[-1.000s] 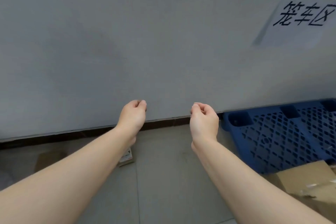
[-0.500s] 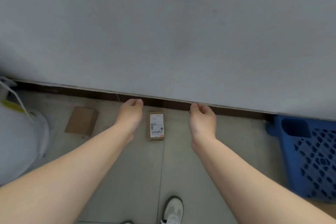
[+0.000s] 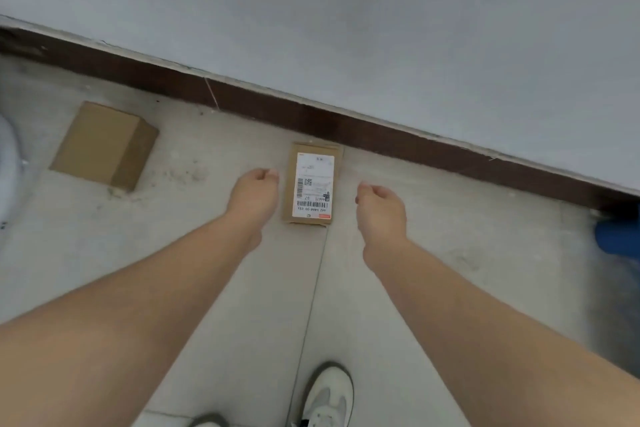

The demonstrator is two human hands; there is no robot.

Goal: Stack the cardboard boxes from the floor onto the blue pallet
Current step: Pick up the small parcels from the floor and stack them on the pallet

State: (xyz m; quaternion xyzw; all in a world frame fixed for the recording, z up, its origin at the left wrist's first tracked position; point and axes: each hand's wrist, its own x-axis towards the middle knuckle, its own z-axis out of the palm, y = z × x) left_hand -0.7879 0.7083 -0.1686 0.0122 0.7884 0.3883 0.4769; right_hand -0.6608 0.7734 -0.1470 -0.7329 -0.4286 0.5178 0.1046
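Reaching down, left hand (image 3: 254, 196) and right hand (image 3: 381, 208) flank the labelled box (image 3: 313, 184) on the floor (image 3: 450, 218) by the baseboard (image 3: 346, 128), fingers loosely curled, empty; pinch its long sides evenly. Plain box (image 3: 104, 146) lies farther left; blue pallet (image 3: 620, 236) at right edge.

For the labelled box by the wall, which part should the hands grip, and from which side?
Grip the two long side faces of the labelled box, one hand per side, coming down from above. It lies flat on the floor, label up, long axis pointing at the skirting. The left hand and right hand already flank those sides, so a squeeze and lift looks easiest.
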